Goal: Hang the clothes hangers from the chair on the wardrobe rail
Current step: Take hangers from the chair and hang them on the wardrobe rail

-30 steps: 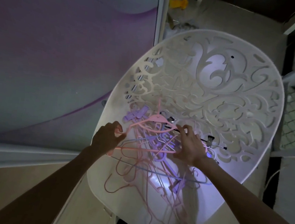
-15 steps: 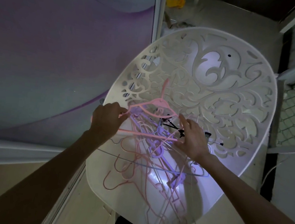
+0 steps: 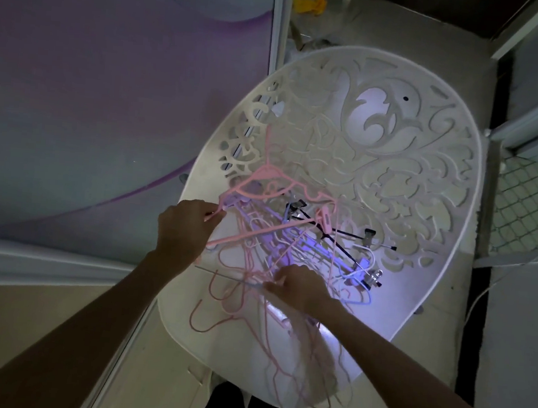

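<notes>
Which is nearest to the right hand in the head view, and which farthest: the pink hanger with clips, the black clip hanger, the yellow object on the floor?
From the right hand:
1. Pink hanger with clips, above the hand, its end held by the left hand.
2. Black clip hanger, up and right; too close to the first to rank surely.
3. Yellow object, far top, beyond the chair.

A yellow crumpled item point(image 3: 309, 4) lies on the pale floor point(image 3: 403, 34) at the top. A purple-and-grey panel point(image 3: 109, 94) fills the left side. A wire mesh grid point(image 3: 530, 205) stands at right, a white cable point(image 3: 482, 294) below it.
</notes>
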A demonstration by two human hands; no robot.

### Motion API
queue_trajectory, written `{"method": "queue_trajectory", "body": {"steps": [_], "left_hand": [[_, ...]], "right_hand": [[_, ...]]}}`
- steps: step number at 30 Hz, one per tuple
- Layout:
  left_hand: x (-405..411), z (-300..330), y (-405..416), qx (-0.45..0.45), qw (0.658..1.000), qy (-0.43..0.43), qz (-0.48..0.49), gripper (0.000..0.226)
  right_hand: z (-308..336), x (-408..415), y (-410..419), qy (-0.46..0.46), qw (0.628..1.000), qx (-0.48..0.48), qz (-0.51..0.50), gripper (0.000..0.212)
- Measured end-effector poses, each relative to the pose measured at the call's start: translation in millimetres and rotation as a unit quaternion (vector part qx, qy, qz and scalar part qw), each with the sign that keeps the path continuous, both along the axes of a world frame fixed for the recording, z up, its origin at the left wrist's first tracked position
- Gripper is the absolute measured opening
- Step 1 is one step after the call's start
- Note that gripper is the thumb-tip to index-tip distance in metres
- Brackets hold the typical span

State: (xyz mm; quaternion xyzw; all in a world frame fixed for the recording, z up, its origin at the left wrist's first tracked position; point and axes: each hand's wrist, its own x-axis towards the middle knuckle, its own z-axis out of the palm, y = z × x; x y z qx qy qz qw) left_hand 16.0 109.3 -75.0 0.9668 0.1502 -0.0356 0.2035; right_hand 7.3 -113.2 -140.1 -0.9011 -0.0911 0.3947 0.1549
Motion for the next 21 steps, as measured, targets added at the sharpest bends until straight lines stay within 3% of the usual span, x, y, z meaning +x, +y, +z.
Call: {"method": "queue_trajectory", "body": {"steps": [7, 12, 15, 18, 21], "left_hand": [[-24.6, -4.7, -0.7, -0.068, 0.996, 0.012, 0.062, 0.032], [-33.0, 6.6, 6.3, -0.034, 0.996, -0.022, 0.076, 0.035], [-28.7, 18.0, 10.7, -0.049, 0.995, 0.025, 0.087, 0.036], [-20.9, 24.8, 15.4, -0.158, 0.977, 0.08, 0.117, 0.034], [-15.6, 30.7, 22.2, -0.278, 0.938, 0.106, 0.178, 0.031]], "right_hand": [[-16.0, -15.8, 33.4, -0.052, 0.989, 0.053, -0.128, 0.018], [-3.1, -15.7, 16.8, -0.055, 0.989, 0.072, -0.115, 0.013], [16.1, -11.8, 4.4, -0.048, 0.992, 0.081, -0.079, 0.013], [34.3, -5.2, -5.1, -0.046, 0.994, 0.081, -0.051, 0.013], [44.1, 1.6, -13.6, -0.061, 0.996, 0.056, -0.025, 0.013]]}}
